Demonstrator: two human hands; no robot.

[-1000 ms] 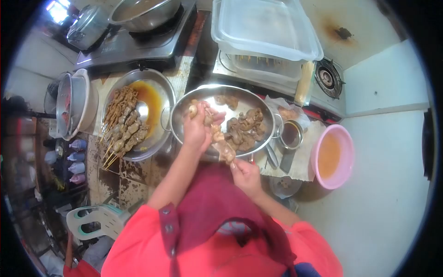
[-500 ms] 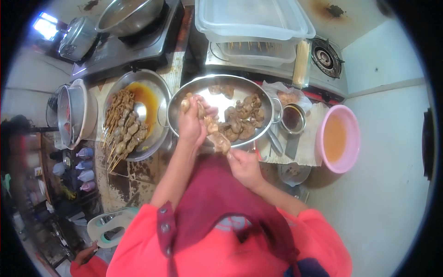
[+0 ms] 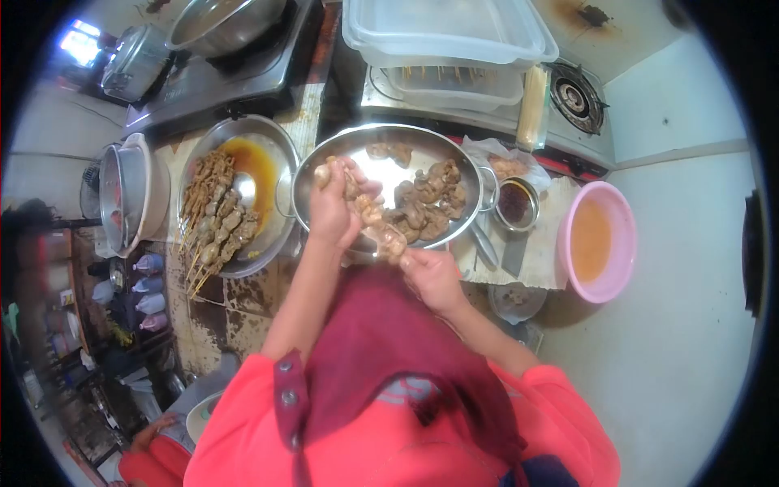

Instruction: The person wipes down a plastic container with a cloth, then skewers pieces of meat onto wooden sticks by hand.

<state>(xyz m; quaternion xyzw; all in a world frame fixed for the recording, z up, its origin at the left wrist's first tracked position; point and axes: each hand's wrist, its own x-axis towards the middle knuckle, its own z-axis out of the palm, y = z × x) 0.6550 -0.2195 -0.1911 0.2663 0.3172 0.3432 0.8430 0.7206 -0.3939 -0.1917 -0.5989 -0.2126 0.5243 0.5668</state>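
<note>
My left hand (image 3: 334, 207) is closed round a row of pale brown meat pieces (image 3: 367, 213) that looks like a meat skewer; the stick itself is hard to make out. At the lower end of this row, my right hand (image 3: 432, 278) pinches the last piece or the stick's end. Both hands are over the near edge of a steel pan (image 3: 307, 154). In that pan, a heap of dark brown meat pieces (image 3: 430, 203) lies on the right, with a few more pieces at the back.
Finished-looking skewers (image 3: 215, 215) lie in a steel bowl (image 3: 280, 146) with brown liquid. To the right are a knife (image 3: 513, 258), a cup of dark sauce (image 3: 517, 204) and a pink basin (image 3: 629, 243). Plastic containers (image 3: 442, 53) stand behind. Another person's hand (image 3: 154, 430) shows lower left.
My right hand has shifted slightly right and stays at the row's lower end. At lower left, the other person's pale tub has moved right and is mostly hidden behind my sleeve.
</note>
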